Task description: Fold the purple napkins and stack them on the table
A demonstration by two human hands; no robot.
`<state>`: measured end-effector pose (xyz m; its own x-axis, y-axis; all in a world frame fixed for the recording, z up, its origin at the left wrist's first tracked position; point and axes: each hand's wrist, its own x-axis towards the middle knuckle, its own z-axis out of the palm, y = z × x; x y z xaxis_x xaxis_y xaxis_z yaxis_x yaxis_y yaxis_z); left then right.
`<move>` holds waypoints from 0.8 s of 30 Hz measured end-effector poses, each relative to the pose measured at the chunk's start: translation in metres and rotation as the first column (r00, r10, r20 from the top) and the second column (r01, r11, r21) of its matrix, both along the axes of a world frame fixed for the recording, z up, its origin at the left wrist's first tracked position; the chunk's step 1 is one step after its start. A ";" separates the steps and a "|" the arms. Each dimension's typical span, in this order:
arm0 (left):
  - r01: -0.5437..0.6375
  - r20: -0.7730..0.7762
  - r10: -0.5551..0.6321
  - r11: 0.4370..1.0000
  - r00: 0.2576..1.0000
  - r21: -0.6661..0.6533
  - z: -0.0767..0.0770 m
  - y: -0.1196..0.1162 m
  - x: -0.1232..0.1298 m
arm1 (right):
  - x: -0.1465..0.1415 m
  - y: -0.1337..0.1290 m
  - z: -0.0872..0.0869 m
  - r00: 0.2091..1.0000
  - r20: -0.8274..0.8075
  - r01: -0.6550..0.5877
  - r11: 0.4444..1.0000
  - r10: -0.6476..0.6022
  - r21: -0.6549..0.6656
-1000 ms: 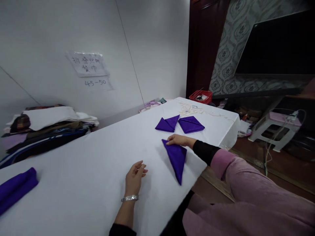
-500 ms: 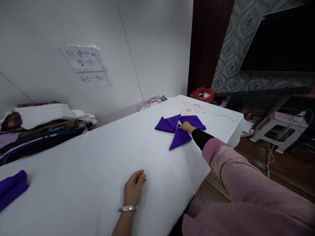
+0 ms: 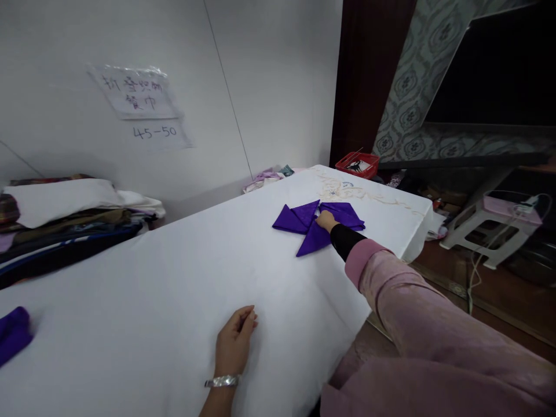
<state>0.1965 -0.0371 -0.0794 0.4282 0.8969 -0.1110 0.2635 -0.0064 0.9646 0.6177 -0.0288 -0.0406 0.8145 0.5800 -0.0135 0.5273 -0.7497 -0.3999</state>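
Three purple folded napkins lie with their points together on the white tablecloth (image 3: 182,301): a left napkin (image 3: 292,220), a back right napkin (image 3: 345,213) and a front napkin (image 3: 310,240). My right hand (image 3: 326,220) reaches across to them, its fingers closed on the inner tip of the front napkin; the fingertips are partly hidden. Nearer to me, my left hand (image 3: 236,341) rests on the cloth with fingers curled together and nothing visible in them. A silver bracelet (image 3: 222,381) circles that wrist.
Another bundled purple cloth (image 3: 14,335) shows at the left edge. Stacked clothes (image 3: 73,214) lie against the wall. A red basket (image 3: 358,165) sits beyond the table's far end. To the right stands a white stool (image 3: 490,226) with a cable.
My right hand has pushed the front napkin slightly away from me, closer to the other two. My left hand stays almost where it was. The view has shifted slightly.
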 end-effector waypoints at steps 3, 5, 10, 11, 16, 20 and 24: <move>0.008 0.002 -0.008 1.000 1.000 -0.010 0.000 0.000 0.000 | -0.006 0.000 -0.002 0.999 0.033 -0.001 1.000 0.002 -0.013; 0.010 0.002 -0.010 1.000 1.000 -0.010 0.001 -0.001 0.000 | -0.010 -0.002 -0.004 0.997 0.071 -0.027 1.000 0.027 -0.003; 0.018 -0.001 -0.018 1.000 1.000 0.012 0.000 -0.001 0.000 | -0.025 -0.010 -0.005 0.972 0.192 -0.148 0.988 0.139 0.038; 0.020 -0.003 -0.020 1.000 1.000 0.013 0.000 0.000 0.000 | -0.029 -0.013 -0.005 0.962 0.217 -0.178 0.983 0.164 0.045; 0.022 0.002 -0.022 1.000 1.000 0.008 -0.003 0.001 -0.001 | -0.050 -0.032 -0.006 0.900 0.320 -0.327 0.944 0.296 0.048; 0.022 0.009 -0.022 1.000 1.000 -0.006 -0.002 0.002 0.000 | -0.064 -0.049 -0.015 0.847 0.341 -0.434 0.901 0.407 0.002; -0.004 -0.003 0.004 1.000 1.000 -0.031 0.002 0.002 0.001 | -0.068 -0.055 -0.020 0.839 0.295 -0.465 0.884 0.457 -0.046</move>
